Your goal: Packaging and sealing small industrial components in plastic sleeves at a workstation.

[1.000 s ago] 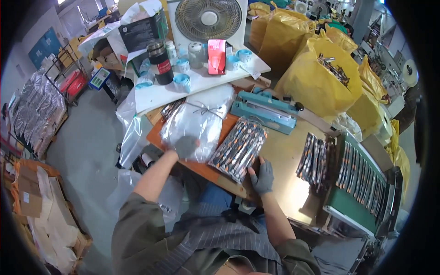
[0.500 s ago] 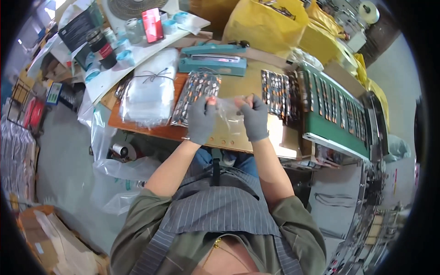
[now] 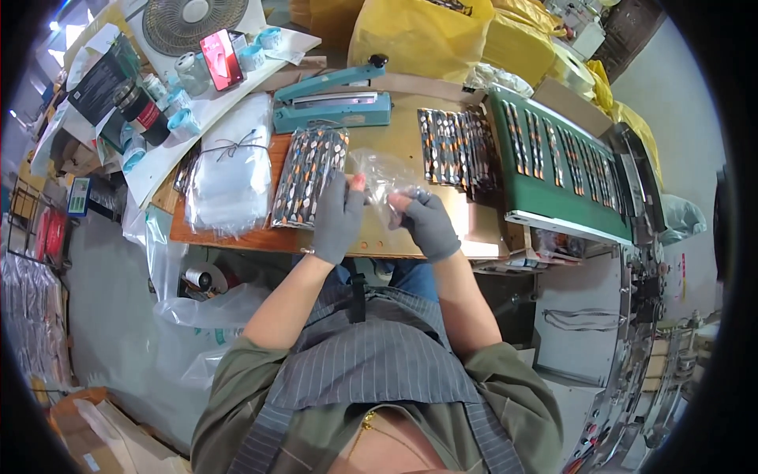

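Bright, even overhead light, soft shadows; fisheye bends the edges into a black rim, centre sharp.

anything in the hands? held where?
Both hands hold one clear plastic bag over the table: left hand pinches its left edge, right hand its right edge.

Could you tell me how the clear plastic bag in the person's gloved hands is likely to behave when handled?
The clear plastic bag looks thin and crumpled between the left hand and right hand, so it is probably floppy and very light. Its glossy film may be slippery, though the grey gloves likely help grip. It seems unlikely to break, but could crease or cling.
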Demonstrator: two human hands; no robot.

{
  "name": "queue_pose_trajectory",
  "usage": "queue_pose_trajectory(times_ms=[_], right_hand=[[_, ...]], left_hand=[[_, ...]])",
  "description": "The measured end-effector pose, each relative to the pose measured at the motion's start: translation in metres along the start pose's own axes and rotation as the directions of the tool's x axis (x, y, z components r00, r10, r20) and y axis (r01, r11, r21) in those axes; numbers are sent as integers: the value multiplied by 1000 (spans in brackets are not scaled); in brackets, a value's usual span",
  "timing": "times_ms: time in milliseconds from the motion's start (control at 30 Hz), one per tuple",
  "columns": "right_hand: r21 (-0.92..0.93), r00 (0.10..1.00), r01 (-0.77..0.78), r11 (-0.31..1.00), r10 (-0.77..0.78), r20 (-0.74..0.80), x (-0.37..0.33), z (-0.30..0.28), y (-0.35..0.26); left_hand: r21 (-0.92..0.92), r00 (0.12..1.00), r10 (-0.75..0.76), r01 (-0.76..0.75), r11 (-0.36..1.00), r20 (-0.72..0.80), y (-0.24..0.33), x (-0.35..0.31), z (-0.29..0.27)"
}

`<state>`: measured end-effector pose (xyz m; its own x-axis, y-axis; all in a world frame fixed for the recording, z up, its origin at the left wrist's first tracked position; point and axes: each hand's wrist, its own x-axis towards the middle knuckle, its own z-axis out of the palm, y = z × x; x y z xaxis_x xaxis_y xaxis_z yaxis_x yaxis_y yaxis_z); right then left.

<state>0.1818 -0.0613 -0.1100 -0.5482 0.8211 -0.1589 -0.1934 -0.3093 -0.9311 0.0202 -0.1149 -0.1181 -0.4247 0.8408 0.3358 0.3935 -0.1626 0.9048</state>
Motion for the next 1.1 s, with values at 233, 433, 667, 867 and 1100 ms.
queue_pose_trajectory(times_ms=[233,433,667,867,1100], right_hand=[[104,982,109,989,-91,-167,4,23,-17],[-162,998,10,987,-1,57,44,-24,8],[-645,976,211,734,-190,103,86,-84,-26],[-827,760,-423,371,-352,-546,158,-216,-19],[-750,852,-400,527,-87,-516,168,-179,-31]], left_hand=[[-234,985,-33,72,969,167,37,-7,-19],[-769,729,258,558,311,634,63,-3,-38],[-917,959,-275,167,361,66,51,36,-50],[228,989,21,-53,972,144,-26,73,13],[482,955,-109,-39,875,275,-111,122,119]])
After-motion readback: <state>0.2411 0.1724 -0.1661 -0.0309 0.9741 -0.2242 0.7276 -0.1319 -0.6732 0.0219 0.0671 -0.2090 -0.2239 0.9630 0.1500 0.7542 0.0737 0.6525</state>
